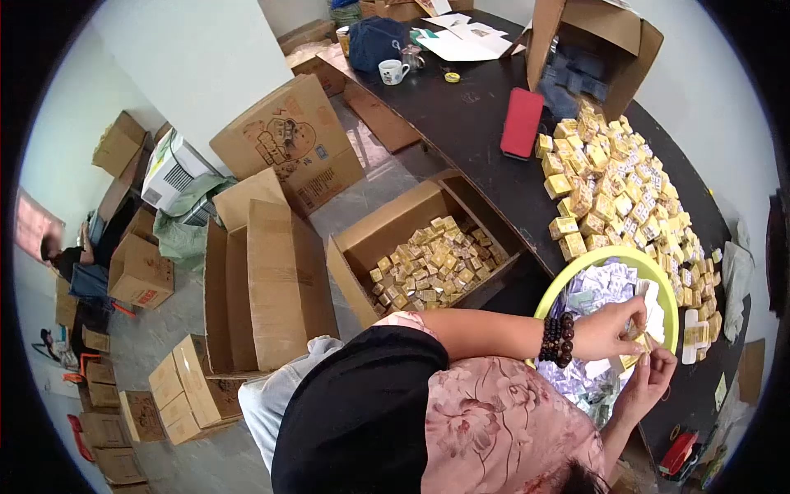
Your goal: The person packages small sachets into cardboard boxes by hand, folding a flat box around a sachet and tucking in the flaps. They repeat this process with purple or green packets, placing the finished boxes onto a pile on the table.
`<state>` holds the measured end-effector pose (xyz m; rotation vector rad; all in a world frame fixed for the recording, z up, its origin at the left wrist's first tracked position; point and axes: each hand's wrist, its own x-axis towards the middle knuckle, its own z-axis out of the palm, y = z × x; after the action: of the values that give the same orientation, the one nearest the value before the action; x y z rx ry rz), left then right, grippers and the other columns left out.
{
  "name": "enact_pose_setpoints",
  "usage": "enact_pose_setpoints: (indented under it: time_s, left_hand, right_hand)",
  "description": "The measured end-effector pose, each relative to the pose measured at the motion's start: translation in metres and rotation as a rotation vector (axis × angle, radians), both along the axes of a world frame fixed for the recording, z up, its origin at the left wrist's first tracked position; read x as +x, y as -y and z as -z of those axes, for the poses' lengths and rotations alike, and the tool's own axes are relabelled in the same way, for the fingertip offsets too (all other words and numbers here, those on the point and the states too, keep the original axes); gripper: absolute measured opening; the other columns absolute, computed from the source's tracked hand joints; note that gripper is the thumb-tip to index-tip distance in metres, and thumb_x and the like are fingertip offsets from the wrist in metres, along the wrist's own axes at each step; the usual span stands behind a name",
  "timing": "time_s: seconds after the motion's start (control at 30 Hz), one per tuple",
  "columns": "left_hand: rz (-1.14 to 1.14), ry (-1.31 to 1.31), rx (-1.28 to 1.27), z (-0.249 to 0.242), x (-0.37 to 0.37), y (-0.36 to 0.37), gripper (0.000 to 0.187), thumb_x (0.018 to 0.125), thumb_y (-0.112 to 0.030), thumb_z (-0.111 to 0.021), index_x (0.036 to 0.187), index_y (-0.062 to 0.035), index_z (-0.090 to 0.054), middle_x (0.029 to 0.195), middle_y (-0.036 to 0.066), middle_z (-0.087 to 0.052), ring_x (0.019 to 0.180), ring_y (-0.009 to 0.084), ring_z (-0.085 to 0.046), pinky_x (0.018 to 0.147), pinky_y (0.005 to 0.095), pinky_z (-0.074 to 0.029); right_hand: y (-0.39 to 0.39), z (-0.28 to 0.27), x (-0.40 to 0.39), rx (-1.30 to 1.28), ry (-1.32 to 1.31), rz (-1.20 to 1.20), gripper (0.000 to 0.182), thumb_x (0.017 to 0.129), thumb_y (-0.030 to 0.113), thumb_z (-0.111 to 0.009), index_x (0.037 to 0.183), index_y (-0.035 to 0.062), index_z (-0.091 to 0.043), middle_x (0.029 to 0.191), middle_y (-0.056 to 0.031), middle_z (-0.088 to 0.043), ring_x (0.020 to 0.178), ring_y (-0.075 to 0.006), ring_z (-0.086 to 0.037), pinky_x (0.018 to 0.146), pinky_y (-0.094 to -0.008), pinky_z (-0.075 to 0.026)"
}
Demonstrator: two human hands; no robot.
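My left hand (607,331), with dark bead bracelets at its wrist, is over the yellow-green basin (673,288). My right hand (646,385) is close beside it. The fingers of both hands are closed in a pinch on a small yellow box (630,360), partly hidden by the fingers. Under my hands the basin holds many purple printed slips (605,284), with some white and greenish pieces among them. Next to the basin, a large heap of small yellow boxes (613,185) covers part of the dark table (469,123).
An open carton (350,239) of small yellow boxes stands beside the table. On the table are a red case (522,123), a mug (393,72), a blue bag (377,43) and a tipped carton (634,33). More cartons (288,148) stand on the floor. Another person (72,259) sits far left.
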<state>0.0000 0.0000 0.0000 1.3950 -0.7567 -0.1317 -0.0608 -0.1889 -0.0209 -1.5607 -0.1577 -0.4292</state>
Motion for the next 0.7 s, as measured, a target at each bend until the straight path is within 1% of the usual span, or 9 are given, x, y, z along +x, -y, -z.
enact_pose_setpoints:
  time_s: [0.07, 0.17, 0.27, 0.3, 0.37, 0.4, 0.5, 0.57, 0.7]
  left_hand:
    - [-0.046, -0.084, -0.044, -0.014, -0.012, -0.01, 0.036, 0.082, -0.008, -0.069, 0.106, -0.0043, -0.043, 0.097, 0.013, -0.057, 0.083, 0.0265, -0.065, 0.071, 0.0365, -0.052]
    - [-0.125, 0.152, 0.008, 0.004, -0.002, 0.017, 0.038, 0.08, -0.009, -0.071, 0.107, -0.0037, -0.044, 0.095, 0.015, -0.059, 0.083, 0.0286, -0.065, 0.07, 0.0369, -0.051]
    - [-0.011, 0.107, 0.084, -0.007, -0.01, 0.002, 0.041, 0.078, -0.01, -0.073, 0.108, -0.0042, -0.046, 0.098, 0.016, -0.059, 0.084, 0.0306, -0.064, 0.07, 0.0374, -0.051]
    - [-0.053, 0.225, 0.017, 0.004, -0.007, 0.009, 0.042, 0.078, -0.01, -0.073, 0.111, -0.0047, -0.047, 0.098, 0.014, -0.059, 0.081, 0.0281, -0.064, 0.068, 0.0364, -0.051]
    - [0.061, 0.082, 0.144, -0.007, -0.006, 0.001, 0.044, 0.08, -0.01, -0.073, 0.116, -0.004, -0.048, 0.104, 0.015, -0.059, 0.087, 0.0219, -0.064, 0.068, 0.0327, -0.051]
    - [0.11, 0.025, 0.126, -0.009, -0.006, 0.001, 0.048, 0.077, -0.009, -0.072, 0.118, -0.001, -0.047, 0.107, 0.02, -0.059, 0.095, 0.0346, -0.062, 0.08, 0.0384, -0.05]
    - [0.146, 0.001, 0.101, -0.004, -0.009, 0.005, 0.047, 0.083, -0.008, -0.07, 0.123, -0.0019, -0.047, 0.113, 0.014, -0.06, 0.101, 0.0227, -0.062, 0.079, 0.0327, -0.053]
    - [0.253, -0.286, 0.085, -0.009, -0.01, 0.007, 0.044, 0.083, 0.001, -0.068, 0.122, -0.0038, -0.049, 0.112, 0.007, -0.059, 0.097, 0.0121, -0.061, 0.077, 0.0256, -0.053]
    - [0.198, -0.296, 0.115, -0.003, -0.009, 0.0, 0.036, 0.084, 0.006, -0.066, 0.117, -0.0031, -0.056, 0.112, 0.005, -0.057, 0.101, 0.0121, -0.06, 0.076, 0.0218, -0.053]
  right_hand:
    - [-0.02, -0.022, -0.008, 0.302, -0.054, -0.027, 0.01, 0.093, 0.004, -0.056, 0.1, 0.0005, -0.051, 0.11, -0.014, -0.059, 0.104, -0.0193, -0.056, 0.096, -0.0332, -0.042]
    - [0.019, -0.009, 0.008, 0.161, -0.136, -0.114, 0.007, 0.091, 0.002, -0.058, 0.094, -0.0002, -0.053, 0.107, -0.0114, -0.058, 0.101, -0.0176, -0.055, 0.094, -0.0309, -0.041]
    - [0.006, -0.003, 0.0, 0.205, -0.141, -0.044, 0.016, 0.086, -0.001, -0.06, 0.102, 0.0001, -0.056, 0.109, -0.0098, -0.056, 0.104, -0.0172, -0.053, 0.095, -0.031, -0.04]
    - [0.004, 0.0, -0.003, 0.208, -0.165, -0.02, 0.019, 0.084, -0.002, -0.061, 0.103, 0.0007, -0.057, 0.11, -0.0095, -0.056, 0.105, -0.0184, -0.054, 0.097, -0.0324, -0.039]
    - [-0.004, -0.001, -0.008, 0.206, -0.144, 0.011, 0.015, 0.085, -0.002, -0.061, 0.099, 0.0, -0.059, 0.109, -0.0105, -0.059, 0.102, -0.0185, -0.057, 0.095, -0.0309, -0.042]
    - [-0.01, -0.008, -0.009, 0.236, -0.156, 0.031, 0.011, 0.085, -0.003, -0.061, 0.096, -0.0011, -0.06, 0.106, -0.0108, -0.061, 0.099, -0.0182, -0.059, 0.091, -0.0294, -0.044]
    - [-0.003, -0.009, -0.014, 0.2, -0.085, -0.037, 0.009, 0.086, -0.006, -0.061, 0.094, -0.0019, -0.062, 0.101, -0.0113, -0.064, 0.094, -0.0161, -0.061, 0.081, -0.025, -0.047]
    - [-0.003, -0.018, -0.02, -0.046, -0.051, 0.004, 0.006, 0.086, -0.003, -0.063, 0.092, -0.0021, -0.064, 0.101, -0.0108, -0.063, 0.09, -0.0151, -0.062, 0.077, -0.0245, -0.049]
    - [-0.01, -0.019, -0.023, -0.315, 0.062, 0.005, 0.013, 0.084, -0.005, -0.064, 0.097, -0.0019, -0.065, 0.107, -0.0122, -0.06, 0.1, -0.02, -0.06, 0.083, -0.0287, -0.049]
